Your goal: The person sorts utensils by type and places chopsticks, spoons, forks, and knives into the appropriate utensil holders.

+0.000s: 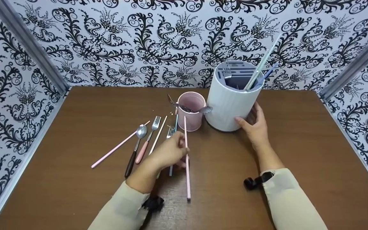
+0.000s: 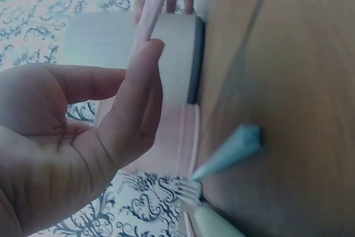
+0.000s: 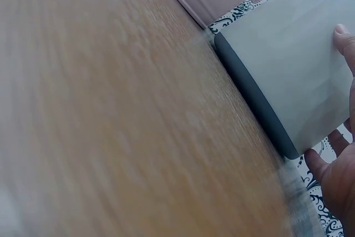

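In the head view my left hand (image 1: 169,151) pinches a pink chopstick (image 1: 187,172) between thumb and fingers, above the table in front of the pink cup (image 1: 191,123). The left wrist view shows the chopstick (image 2: 151,12) at those fingertips. My right hand (image 1: 256,127) grips the lower right side of a white utensil holder (image 1: 227,108), thumb at the front and fingers curled round the far side. Pale green chopsticks (image 1: 262,64) and a blue utensil (image 1: 271,71) lean out of the holder's slotted top. A spoon (image 1: 205,110) lies across the cup's mouth.
Left of the cup lie a dark-handled spoon (image 1: 131,163), a pink-handled fork (image 1: 143,151), a second pink chopstick (image 1: 117,149), a white chopstick (image 1: 159,135) and a blue chopstick (image 1: 171,171). Another fork (image 1: 170,131) is partly hidden by my left hand. A patterned wall (image 1: 123,41) stands behind.
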Demonstrator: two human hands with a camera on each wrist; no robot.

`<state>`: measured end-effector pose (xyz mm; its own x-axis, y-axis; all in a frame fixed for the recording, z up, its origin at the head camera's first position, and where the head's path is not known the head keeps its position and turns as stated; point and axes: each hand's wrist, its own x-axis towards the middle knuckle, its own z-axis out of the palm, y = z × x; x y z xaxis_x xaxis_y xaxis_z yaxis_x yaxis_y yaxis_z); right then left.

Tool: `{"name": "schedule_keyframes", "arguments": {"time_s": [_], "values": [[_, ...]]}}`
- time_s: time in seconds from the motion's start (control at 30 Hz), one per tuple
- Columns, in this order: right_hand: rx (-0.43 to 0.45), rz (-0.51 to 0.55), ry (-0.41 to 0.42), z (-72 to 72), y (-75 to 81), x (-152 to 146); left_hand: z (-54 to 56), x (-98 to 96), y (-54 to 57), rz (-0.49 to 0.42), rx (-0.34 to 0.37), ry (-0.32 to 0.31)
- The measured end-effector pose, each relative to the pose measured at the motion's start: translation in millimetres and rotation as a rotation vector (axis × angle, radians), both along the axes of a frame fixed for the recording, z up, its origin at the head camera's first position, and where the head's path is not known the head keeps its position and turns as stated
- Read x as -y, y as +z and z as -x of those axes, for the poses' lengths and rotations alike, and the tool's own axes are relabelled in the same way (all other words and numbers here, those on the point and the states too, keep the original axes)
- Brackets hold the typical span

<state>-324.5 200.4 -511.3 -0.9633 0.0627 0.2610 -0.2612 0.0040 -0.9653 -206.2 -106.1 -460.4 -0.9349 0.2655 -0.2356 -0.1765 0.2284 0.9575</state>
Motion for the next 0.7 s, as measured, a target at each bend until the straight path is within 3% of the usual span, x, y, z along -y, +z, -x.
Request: {"name": "schedule_keyframes", "arguments": {"time_s": [0.27,0.37,0.53,0.7], "values": [[-0.003,-0.013,-0.009,-0.2,0.7,-2.7,-7.5,-16.1,24.9,-0.119,-0.128,-0.007],[-0.001,-0.020,-0.012,0.1,-0.1,-2.8,-6.4,-22.9,35.3,-0.179,-0.200,0.023],[0.004,-0.023,-0.011,0.1,-0.7,-1.0,3.9,-34.8,58.3,-0.306,-0.319,0.131],[-0.001,-0.016,-0.007,-0.3,-1.9,-1.0,19.4,-44.5,87.8,-0.387,-0.440,0.195]]}}
